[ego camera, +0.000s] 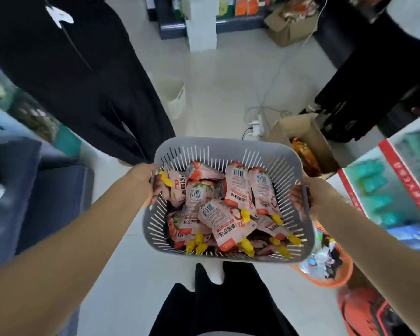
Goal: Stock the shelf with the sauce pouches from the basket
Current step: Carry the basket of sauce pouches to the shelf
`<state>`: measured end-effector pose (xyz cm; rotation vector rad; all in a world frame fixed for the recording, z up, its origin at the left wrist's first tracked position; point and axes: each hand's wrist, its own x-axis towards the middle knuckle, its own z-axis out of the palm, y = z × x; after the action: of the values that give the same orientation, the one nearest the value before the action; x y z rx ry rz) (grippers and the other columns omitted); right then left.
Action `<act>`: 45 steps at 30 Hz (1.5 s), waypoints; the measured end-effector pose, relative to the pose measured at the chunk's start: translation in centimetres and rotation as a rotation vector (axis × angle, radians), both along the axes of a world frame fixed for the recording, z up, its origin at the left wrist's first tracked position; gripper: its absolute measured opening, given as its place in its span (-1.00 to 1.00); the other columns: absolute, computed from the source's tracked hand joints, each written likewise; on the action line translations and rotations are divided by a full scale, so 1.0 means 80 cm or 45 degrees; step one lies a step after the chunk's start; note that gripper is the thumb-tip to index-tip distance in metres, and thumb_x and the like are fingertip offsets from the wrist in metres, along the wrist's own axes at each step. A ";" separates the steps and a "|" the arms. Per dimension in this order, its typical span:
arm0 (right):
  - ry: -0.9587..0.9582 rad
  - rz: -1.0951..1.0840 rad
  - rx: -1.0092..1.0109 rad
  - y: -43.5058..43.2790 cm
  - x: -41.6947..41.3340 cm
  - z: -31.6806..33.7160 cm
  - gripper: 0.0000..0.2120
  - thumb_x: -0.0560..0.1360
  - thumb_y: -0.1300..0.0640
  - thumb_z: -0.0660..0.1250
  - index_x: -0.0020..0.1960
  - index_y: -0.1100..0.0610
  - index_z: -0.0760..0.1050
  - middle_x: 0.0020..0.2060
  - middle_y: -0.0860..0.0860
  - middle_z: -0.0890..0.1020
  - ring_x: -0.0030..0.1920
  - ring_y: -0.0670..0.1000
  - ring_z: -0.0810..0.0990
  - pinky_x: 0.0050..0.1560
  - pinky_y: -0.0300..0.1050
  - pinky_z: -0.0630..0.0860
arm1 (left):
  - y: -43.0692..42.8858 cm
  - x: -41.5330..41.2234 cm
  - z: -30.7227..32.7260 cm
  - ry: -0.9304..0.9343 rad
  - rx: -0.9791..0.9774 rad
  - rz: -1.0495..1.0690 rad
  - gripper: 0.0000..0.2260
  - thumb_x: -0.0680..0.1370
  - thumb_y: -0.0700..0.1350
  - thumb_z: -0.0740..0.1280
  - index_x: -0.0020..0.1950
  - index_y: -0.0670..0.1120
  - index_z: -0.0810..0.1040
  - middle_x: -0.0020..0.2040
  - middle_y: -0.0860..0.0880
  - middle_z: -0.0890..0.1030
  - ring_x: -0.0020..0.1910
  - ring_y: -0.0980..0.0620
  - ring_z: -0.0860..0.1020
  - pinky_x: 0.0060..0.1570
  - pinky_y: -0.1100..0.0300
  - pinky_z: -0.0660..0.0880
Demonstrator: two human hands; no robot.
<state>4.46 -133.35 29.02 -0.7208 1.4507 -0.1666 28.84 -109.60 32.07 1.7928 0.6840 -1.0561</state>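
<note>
A grey slotted plastic basket (pixel 228 147) hangs in front of me at waist height, above the floor. It is piled with several pink-and-red sauce pouches (pixel 224 214) with barcodes and yellow caps. My left hand (pixel 147 184) grips the basket's left rim, fingers curled inside. My right hand (pixel 312 197) grips the right rim the same way. A shelf (pixel 398 190) with a red price strip and teal packs stands at the right edge.
A person in black clothes (pixel 83 81) stands close at the front left. An open cardboard box (pixel 301 141) with orange packets, a power strip (pixel 256 127) with cables, a white bin (pixel 172 95) and an orange basket (pixel 325 267) sit on the pale floor. More shelves stand far ahead.
</note>
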 end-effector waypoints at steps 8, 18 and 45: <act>0.047 -0.036 0.000 -0.130 0.071 -0.001 -0.72 0.59 0.08 0.09 -0.24 0.15 0.40 -0.53 0.02 0.44 -0.50 -0.07 0.40 -0.61 -0.42 0.36 | -0.148 0.085 -0.026 0.040 0.038 -0.074 -0.65 0.56 0.02 0.17 -0.41 -0.06 0.32 -0.52 0.01 0.38 -0.61 0.04 0.25 -0.41 0.20 0.17; 0.064 0.022 -0.048 -0.263 0.212 0.024 -0.63 0.62 0.11 0.02 -0.36 0.11 0.30 -0.59 -0.02 0.37 -0.46 -0.08 0.29 -0.44 -0.33 0.19 | -0.288 0.224 -0.021 0.040 -0.036 -0.119 -0.63 0.56 0.01 0.15 -0.44 -0.06 0.27 -0.71 0.01 0.32 -0.79 0.04 0.18 -0.45 0.19 0.11; 0.028 0.079 -0.084 -0.661 0.630 0.018 -0.61 0.61 0.06 0.03 -0.35 0.13 0.36 -0.70 -0.04 0.47 -0.70 -0.12 0.43 -0.54 -0.37 0.36 | -0.667 0.642 -0.011 0.070 0.014 0.020 -0.65 0.54 0.05 0.21 -0.40 -0.09 0.35 -0.72 -0.02 0.38 -0.48 0.02 0.29 -0.40 0.18 0.23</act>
<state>54.87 -186.22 30.43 -0.8227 1.4474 -0.1597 80.19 -162.98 31.18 1.7710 0.7370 -1.0963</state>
